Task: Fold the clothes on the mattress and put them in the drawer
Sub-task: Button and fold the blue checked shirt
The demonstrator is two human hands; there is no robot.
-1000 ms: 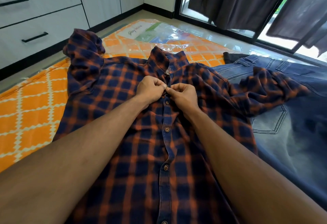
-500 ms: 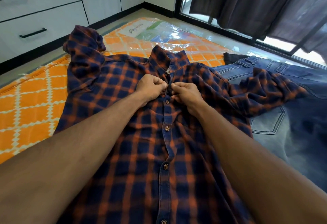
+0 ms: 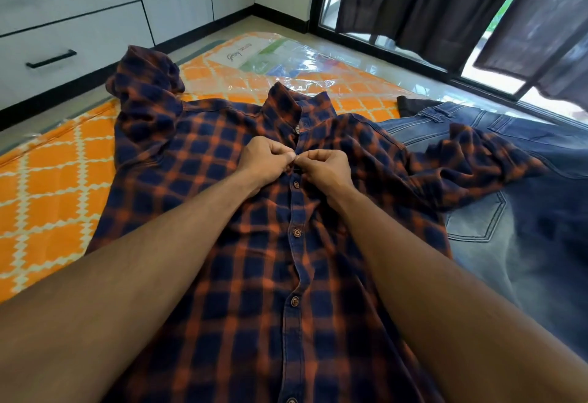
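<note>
A navy-and-orange plaid shirt (image 3: 222,275) lies front up on the orange patterned mattress (image 3: 47,180), its button strip running down the middle with several buttons fastened. My left hand (image 3: 265,160) and my right hand (image 3: 324,168) meet just below the collar, each pinching the shirt's front edge at the top button. Blue jeans (image 3: 525,243) lie on the right, partly under the shirt's right sleeve. White drawers (image 3: 63,49) with black handles stand closed at the far left.
A dark cloth (image 3: 410,106) peeks out behind the jeans. Clear plastic with a label (image 3: 254,52) covers the mattress's far end. Dark curtains (image 3: 429,5) hang before a glass door at the back right. Bare floor runs between mattress and drawers.
Both hands stay at the same spot under the collar; the fingertips have shifted slightly on the placket. The view has tilted a little.
</note>
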